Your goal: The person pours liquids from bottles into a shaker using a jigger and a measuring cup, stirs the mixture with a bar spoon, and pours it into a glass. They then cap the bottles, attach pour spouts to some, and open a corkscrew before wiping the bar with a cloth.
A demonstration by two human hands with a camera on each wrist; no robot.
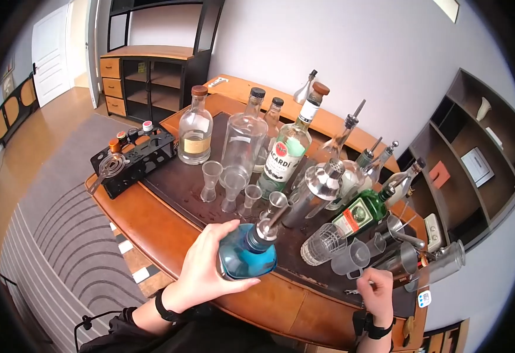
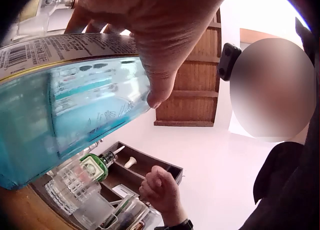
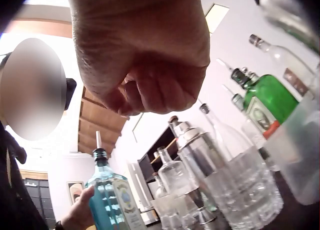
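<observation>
My left hand (image 1: 201,262) grips a blue glass bottle (image 1: 243,265) from its left side, thumb and fingers spread around the body. A metal pour spout (image 1: 275,220) tops the bottle, which carries a printed label (image 3: 129,202). Blue shows through its wall in the left wrist view. It is held near the table's front edge, before several small measuring cups. My right hand (image 1: 378,291) is curled into a fist at the front right, near a clear plastic jug (image 1: 350,259). In the right wrist view nothing shows between its curled fingers (image 3: 162,92).
Behind stand clear bottles (image 1: 194,132), a Bacardi bottle (image 1: 284,159), a steel shaker (image 1: 310,191) and a green bottle (image 1: 360,215). A mixing glass (image 1: 323,244) sits between the hands. A black rack (image 1: 137,162) with a strainer (image 1: 111,166) is at left on the leather-topped table (image 1: 146,215).
</observation>
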